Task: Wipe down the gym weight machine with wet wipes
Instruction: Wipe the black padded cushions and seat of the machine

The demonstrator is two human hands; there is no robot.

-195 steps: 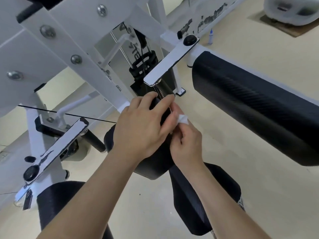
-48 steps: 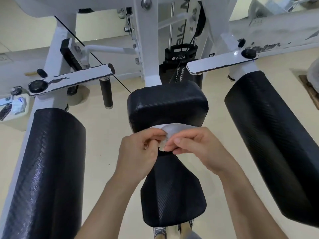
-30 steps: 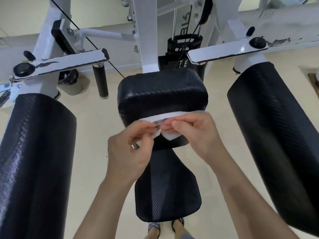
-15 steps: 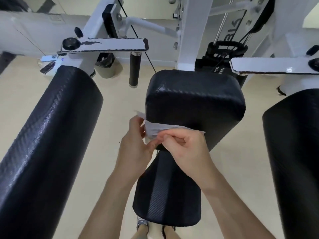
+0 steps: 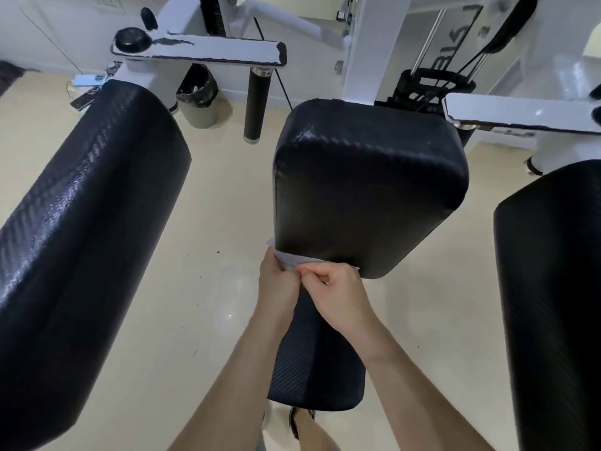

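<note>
The left hand (image 5: 276, 284) and the right hand (image 5: 338, 294) pinch the wet wipe (image 5: 292, 260) with curled fingers. It was bunched up small before. Now it is pulled open, right at the bottom edge of the back pad (image 5: 367, 187), so wiping can likely start.

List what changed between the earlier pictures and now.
The left hand and right hand came from behind the back pad to its lower front edge, opened the wadded wet wipe and slid it toward the pad's left corner. Both still pinch the wipe; the pad stayed put.
</note>
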